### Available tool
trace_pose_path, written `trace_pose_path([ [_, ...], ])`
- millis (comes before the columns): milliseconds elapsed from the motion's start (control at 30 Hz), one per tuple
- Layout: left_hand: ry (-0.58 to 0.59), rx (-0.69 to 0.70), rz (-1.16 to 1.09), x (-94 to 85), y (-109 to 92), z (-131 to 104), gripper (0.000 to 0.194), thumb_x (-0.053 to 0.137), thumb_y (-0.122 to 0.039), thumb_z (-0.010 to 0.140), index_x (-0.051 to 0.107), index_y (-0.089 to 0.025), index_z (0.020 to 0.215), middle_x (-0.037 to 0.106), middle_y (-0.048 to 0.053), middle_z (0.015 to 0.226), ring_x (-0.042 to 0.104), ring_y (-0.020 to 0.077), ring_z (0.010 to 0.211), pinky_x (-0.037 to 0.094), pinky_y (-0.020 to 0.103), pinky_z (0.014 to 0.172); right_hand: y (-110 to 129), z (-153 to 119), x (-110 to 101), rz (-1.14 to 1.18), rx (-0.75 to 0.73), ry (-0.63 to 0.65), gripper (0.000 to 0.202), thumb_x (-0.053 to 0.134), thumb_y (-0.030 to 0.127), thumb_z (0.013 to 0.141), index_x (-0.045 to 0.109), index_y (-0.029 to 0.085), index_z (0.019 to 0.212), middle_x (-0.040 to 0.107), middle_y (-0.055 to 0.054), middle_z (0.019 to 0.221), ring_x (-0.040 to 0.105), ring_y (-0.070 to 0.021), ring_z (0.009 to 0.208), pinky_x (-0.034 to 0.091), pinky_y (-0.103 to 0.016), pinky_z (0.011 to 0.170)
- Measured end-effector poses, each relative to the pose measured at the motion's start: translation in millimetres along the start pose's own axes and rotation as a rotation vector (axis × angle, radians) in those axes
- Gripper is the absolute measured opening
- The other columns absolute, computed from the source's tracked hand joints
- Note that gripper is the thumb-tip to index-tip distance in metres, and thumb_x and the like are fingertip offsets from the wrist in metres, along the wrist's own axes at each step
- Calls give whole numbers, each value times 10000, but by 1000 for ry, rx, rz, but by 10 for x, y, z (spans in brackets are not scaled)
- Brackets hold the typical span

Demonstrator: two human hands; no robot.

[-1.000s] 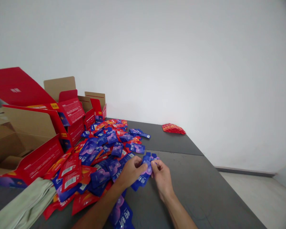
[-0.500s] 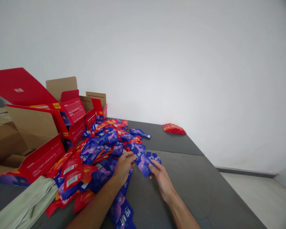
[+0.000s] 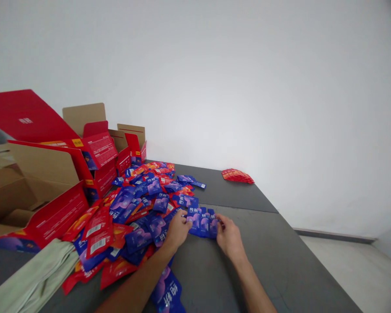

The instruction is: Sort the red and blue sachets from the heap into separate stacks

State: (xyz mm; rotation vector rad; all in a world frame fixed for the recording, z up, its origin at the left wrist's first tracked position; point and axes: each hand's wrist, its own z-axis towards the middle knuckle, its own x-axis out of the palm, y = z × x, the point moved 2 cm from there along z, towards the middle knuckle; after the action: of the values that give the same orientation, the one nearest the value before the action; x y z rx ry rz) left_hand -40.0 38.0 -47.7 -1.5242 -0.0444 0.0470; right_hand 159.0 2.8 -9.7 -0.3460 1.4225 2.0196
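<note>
Several blue packets (image 3: 204, 224) lie overlapping in a short row on the dark table, between my two hands. My left hand (image 3: 179, 228) pinches the left edge of the leftmost blue packet (image 3: 193, 217). At the row's right end, my right hand (image 3: 227, 232) has its fingers against the edge of the packets; whether it grips them is hard to make out. A mixed pile of red and blue packets (image 3: 138, 238) spreads to the left, partly behind my left forearm. One blue packet (image 3: 167, 291) lies near the front, beside that forearm.
Open red cardboard boxes (image 3: 57, 213) stand along the left side. Pale green cloth (image 3: 35, 278) lies at the front left. A fanned stack of red packets (image 3: 237, 175) sits near the back wall. The table's edge (image 3: 308, 250) slants down on the right, with floor beyond.
The blue packet held between both hands has turned upright and come down at the left of the row. Both hands have shifted, the right one to the row's right end.
</note>
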Motion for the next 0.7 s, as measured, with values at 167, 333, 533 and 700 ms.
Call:
trace_pose_path([
  [167, 3, 154, 316, 76, -45, -25, 154, 641, -158, 720, 683, -190, 865, 659, 35, 767, 599, 186, 757, 415, 282, 778, -64, -113, 55, -250, -185, 319, 539, 575, 140, 740, 611, 109, 1277, 525, -173, 1386, 461, -290, 1306, 336, -415, 1123],
  [333, 86, 342, 658, 116, -147, -112, 253, 516, -162, 814, 744, -200, 919, 673, 124, 1008, 560, 262, 1024, 368, 379, 969, -63, -185, 112, -388, -208, 470, 625, 566, 169, 787, 482, 139, 1406, 438, -153, 1469, 350, -288, 1393, 272, -442, 1156],
  [533, 297, 455, 843, 157, -114, -194, 483, 527, -138, 754, 660, -204, 1215, 558, 117, 1355, 447, 295, 1247, 323, 425, 1063, 1, -161, 91, -530, -145, 502, 537, 484, 175, 859, 501, 225, 1393, 451, -112, 1467, 380, -286, 1376, 347, -467, 1084],
  [700, 432, 409, 926, 200, -134, -259, 578, 552, -259, 785, 527, -207, 1360, 483, 89, 1441, 382, 295, 1309, 316, 430, 1082, 33, -142, 24, -635, -94, 536, 533, 494, 190, 855, 503, 234, 1386, 462, -82, 1465, 380, -283, 1374, 370, -458, 1062],
])
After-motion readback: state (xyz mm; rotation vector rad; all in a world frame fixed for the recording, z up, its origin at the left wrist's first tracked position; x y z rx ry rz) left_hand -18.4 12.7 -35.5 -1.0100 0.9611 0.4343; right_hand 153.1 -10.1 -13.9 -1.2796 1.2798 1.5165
